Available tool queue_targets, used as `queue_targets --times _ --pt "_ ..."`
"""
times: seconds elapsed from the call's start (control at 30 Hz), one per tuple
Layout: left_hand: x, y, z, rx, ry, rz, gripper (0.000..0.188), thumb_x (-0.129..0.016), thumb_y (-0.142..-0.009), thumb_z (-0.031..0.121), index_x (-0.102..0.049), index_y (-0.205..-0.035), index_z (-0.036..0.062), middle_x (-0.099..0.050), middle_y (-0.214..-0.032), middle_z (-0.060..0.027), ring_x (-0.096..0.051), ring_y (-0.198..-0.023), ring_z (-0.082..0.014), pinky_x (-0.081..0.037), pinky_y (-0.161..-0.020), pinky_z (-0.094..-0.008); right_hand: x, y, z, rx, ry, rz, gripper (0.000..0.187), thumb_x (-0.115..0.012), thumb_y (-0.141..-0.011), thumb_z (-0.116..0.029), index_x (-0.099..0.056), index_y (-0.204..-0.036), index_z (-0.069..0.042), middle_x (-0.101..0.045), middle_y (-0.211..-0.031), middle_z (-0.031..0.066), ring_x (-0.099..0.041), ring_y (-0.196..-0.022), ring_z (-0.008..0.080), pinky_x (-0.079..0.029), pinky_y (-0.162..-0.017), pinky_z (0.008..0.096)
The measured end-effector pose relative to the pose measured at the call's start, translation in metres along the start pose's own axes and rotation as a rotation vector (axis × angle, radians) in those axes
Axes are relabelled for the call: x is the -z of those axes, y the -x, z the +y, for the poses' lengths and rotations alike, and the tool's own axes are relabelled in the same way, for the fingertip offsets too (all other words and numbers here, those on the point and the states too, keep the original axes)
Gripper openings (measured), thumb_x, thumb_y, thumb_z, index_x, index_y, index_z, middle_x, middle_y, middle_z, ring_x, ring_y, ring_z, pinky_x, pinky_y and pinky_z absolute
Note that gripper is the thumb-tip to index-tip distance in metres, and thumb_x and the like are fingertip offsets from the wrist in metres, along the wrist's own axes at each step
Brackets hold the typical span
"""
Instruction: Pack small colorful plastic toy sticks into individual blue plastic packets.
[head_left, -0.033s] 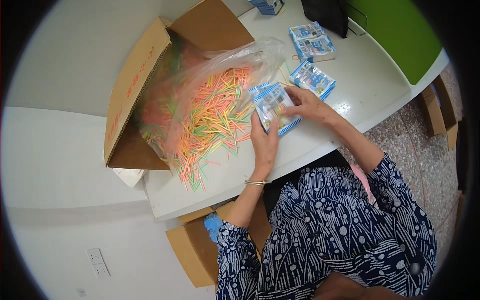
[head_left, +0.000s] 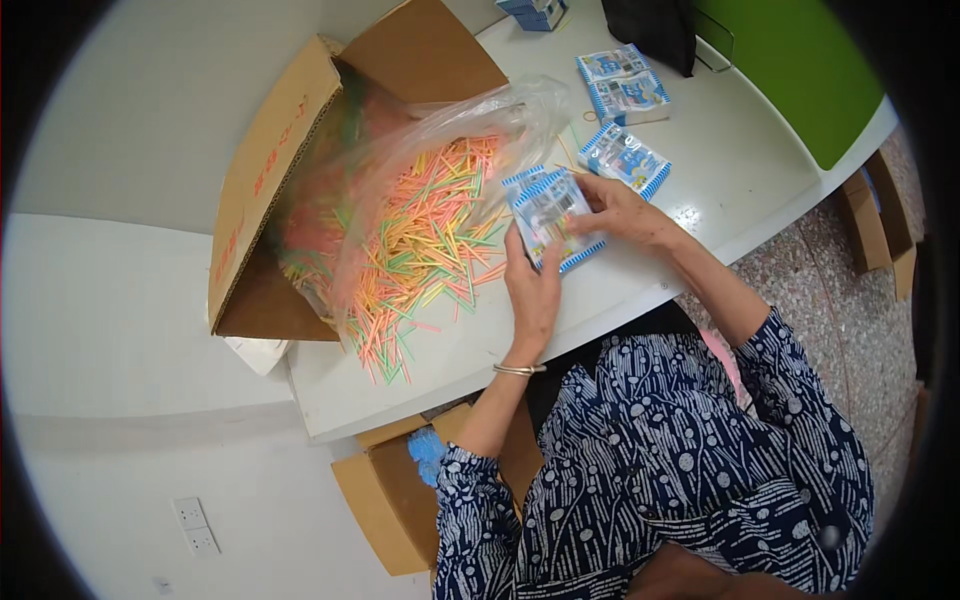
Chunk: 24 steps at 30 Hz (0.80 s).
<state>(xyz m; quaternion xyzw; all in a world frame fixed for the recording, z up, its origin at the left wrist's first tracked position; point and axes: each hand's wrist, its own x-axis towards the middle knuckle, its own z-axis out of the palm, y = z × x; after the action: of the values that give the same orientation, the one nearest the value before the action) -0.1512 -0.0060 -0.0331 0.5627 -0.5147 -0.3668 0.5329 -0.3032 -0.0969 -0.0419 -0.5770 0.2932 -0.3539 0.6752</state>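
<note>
In the head view, I have a blue-and-white packet (head_left: 556, 218) between my two hands, over the near part of the white desk (head_left: 720, 195). My left hand (head_left: 532, 292) grips it by the lower left edge, the thumb on the near side. My right hand (head_left: 622, 214) holds it from the right, with the fingers at the upper right edge and the thumb over the printed face; whether anything thin sits under that thumb is too blurred to tell. The packet's long axis slants from the upper left, away from me, down toward my lower right. A second packet (head_left: 522, 182) peeks out behind its upper left end.

The pile of pastel sticks (head_left: 425, 235) lies to the left of the packet, so my left hand is the nearer one to it. The sticks spill from a clear plastic bag (head_left: 540, 100) in the mouth of a tipped cardboard box (head_left: 268, 200). Just beyond my right hand lies another packet (head_left: 628, 160), nearer to that hand than to my left. More packets (head_left: 625, 82) lie farther off, near a black bag (head_left: 655, 30).
</note>
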Motion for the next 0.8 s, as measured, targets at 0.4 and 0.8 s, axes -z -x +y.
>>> queue_targets --times 0.4,0.8 --pt "0.012 0.008 0.005 0.038 0.355 -0.125 0.071 -0.066 -0.08 0.005 -0.02 -0.133 -0.0001 -0.044 -0.125 -0.0156 -0.045 -0.118 -0.0213 -0.04 -0.099 -0.0351 -0.008 0.033 -0.013 -0.011 -0.04 -0.172 0.058 -0.073 -0.078 -0.023 -0.046 -0.123 0.002 -0.058 -0.107 0.0072 -0.054 -0.094 0.0093 -0.044 -0.083 0.0242" --pt "0.006 0.009 -0.014 -0.142 0.136 -0.262 0.087 -0.067 -0.073 0.001 -0.008 -0.137 0.0016 -0.037 -0.13 -0.0197 -0.043 -0.121 -0.0272 -0.038 -0.101 -0.0376 -0.008 0.041 -0.01 0.16 0.306 -0.197 0.099 -0.073 -0.079 -0.025 -0.004 -0.146 -0.001 -0.038 -0.138 0.0197 -0.038 -0.127 0.0207 -0.031 -0.105 0.0319"
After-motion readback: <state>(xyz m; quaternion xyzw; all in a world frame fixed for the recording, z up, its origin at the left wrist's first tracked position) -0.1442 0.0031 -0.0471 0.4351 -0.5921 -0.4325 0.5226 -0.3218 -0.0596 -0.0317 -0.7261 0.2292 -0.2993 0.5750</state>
